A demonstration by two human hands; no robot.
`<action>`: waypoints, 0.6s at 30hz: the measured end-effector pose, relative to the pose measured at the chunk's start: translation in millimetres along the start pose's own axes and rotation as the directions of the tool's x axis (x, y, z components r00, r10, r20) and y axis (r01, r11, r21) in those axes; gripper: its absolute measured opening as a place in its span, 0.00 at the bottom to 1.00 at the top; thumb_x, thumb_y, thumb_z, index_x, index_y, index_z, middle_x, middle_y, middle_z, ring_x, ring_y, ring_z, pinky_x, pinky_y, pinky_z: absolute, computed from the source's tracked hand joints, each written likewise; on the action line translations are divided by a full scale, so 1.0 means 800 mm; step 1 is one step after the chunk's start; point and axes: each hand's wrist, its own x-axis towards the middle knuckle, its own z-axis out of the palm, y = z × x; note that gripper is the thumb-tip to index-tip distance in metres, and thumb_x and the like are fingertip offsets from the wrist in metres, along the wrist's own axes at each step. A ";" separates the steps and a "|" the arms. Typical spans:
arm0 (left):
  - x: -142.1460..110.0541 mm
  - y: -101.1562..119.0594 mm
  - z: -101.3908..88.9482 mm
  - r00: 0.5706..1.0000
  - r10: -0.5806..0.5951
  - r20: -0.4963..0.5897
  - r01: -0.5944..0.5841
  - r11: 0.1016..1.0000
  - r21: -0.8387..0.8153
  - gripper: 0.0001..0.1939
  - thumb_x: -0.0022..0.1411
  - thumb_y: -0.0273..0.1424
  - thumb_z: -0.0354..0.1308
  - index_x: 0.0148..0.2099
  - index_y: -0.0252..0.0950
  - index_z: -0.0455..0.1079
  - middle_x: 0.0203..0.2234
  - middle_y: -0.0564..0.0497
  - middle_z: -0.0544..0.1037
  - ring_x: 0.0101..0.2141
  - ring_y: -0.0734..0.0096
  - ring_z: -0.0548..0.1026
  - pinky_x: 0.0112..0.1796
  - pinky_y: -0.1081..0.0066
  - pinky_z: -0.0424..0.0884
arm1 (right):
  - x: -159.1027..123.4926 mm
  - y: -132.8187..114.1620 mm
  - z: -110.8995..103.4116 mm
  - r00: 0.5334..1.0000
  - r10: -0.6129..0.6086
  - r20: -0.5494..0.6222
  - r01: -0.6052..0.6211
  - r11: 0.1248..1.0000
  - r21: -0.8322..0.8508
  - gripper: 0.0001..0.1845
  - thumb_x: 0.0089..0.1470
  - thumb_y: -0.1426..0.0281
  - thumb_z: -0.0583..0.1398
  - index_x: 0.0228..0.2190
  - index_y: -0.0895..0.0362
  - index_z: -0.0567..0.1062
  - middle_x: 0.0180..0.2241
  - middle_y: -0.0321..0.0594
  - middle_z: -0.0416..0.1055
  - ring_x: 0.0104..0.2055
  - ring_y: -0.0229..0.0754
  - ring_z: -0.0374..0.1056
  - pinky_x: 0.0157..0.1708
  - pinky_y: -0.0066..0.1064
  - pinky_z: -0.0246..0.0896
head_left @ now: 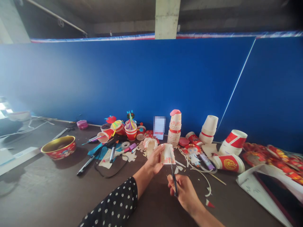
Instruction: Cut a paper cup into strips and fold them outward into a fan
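Fingers of my left hand are closed around a white paper cup with a red and gold print, held up above the table. My right hand grips a pair of scissors with dark handles. Their blades point up at the cup's lower right side, where its edge looks cut. Whether the blades are closed on the paper I cannot tell. Small white paper scraps and curled paper strips lie on the table just past my right hand.
A stack of paper cups stands behind my hands. Left are a red and gold bowl, a black marker and decorated cups. To the right lie a tipped red cup and a dark tablet on paper. A blue partition closes the back.
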 end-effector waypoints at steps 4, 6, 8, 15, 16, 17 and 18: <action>0.001 -0.001 -0.001 1.000 -0.017 -0.002 0.017 1.000 -0.003 0.18 0.50 0.35 0.60 0.42 0.32 0.66 0.30 0.44 0.75 0.27 0.62 0.74 0.30 0.63 0.69 | 0.000 0.000 0.000 1.000 0.015 0.008 -0.015 1.000 0.011 0.28 0.46 0.46 0.54 0.17 0.59 0.68 0.13 0.33 0.62 0.16 0.32 0.54 0.19 0.24 0.47; 0.001 -0.001 -0.001 1.000 -0.013 0.001 0.013 1.000 0.002 0.18 0.50 0.35 0.60 0.43 0.32 0.66 0.30 0.44 0.75 0.27 0.62 0.74 0.31 0.63 0.69 | 0.000 0.001 0.000 1.000 0.023 0.012 -0.023 0.999 0.023 0.28 0.45 0.45 0.54 0.17 0.59 0.68 0.13 0.33 0.62 0.16 0.31 0.54 0.18 0.24 0.47; 0.001 -0.001 -0.001 1.000 -0.009 0.008 0.009 1.000 0.004 0.18 0.50 0.35 0.60 0.42 0.32 0.66 0.31 0.44 0.75 0.28 0.63 0.74 0.31 0.64 0.69 | 0.000 0.002 0.001 1.000 0.017 0.011 -0.017 0.999 0.032 0.29 0.45 0.45 0.54 0.17 0.59 0.68 0.13 0.33 0.62 0.16 0.32 0.54 0.19 0.24 0.48; -0.001 0.000 0.001 1.000 -0.011 0.004 0.011 1.000 -0.003 0.19 0.48 0.35 0.62 0.42 0.32 0.67 0.31 0.43 0.75 0.28 0.63 0.74 0.31 0.63 0.69 | -0.002 -0.003 -0.001 1.000 0.008 0.015 -0.008 1.000 0.023 0.29 0.45 0.45 0.54 0.17 0.59 0.68 0.13 0.33 0.62 0.16 0.32 0.54 0.19 0.24 0.48; -0.001 0.000 0.001 1.000 -0.012 0.002 0.012 1.000 -0.002 0.19 0.49 0.35 0.62 0.42 0.32 0.67 0.31 0.43 0.75 0.28 0.63 0.74 0.31 0.63 0.69 | -0.002 -0.003 -0.001 1.000 0.005 0.010 -0.005 1.000 0.022 0.29 0.46 0.45 0.54 0.17 0.59 0.68 0.13 0.33 0.62 0.16 0.32 0.54 0.19 0.24 0.47; -0.001 0.000 0.001 1.000 -0.014 0.001 0.014 1.000 -0.001 0.19 0.49 0.35 0.61 0.42 0.32 0.67 0.31 0.43 0.75 0.28 0.63 0.74 0.31 0.63 0.69 | -0.002 -0.002 -0.001 1.000 0.004 0.005 -0.004 1.000 0.024 0.28 0.46 0.46 0.54 0.17 0.59 0.68 0.13 0.33 0.62 0.16 0.32 0.54 0.19 0.24 0.47; -0.001 0.000 0.001 1.000 -0.016 0.000 0.016 1.000 0.001 0.19 0.49 0.35 0.61 0.42 0.32 0.67 0.31 0.43 0.75 0.28 0.62 0.74 0.31 0.63 0.69 | -0.001 0.000 0.000 1.000 0.004 0.001 -0.004 1.000 0.029 0.28 0.46 0.46 0.54 0.17 0.59 0.68 0.12 0.33 0.62 0.16 0.32 0.54 0.19 0.24 0.47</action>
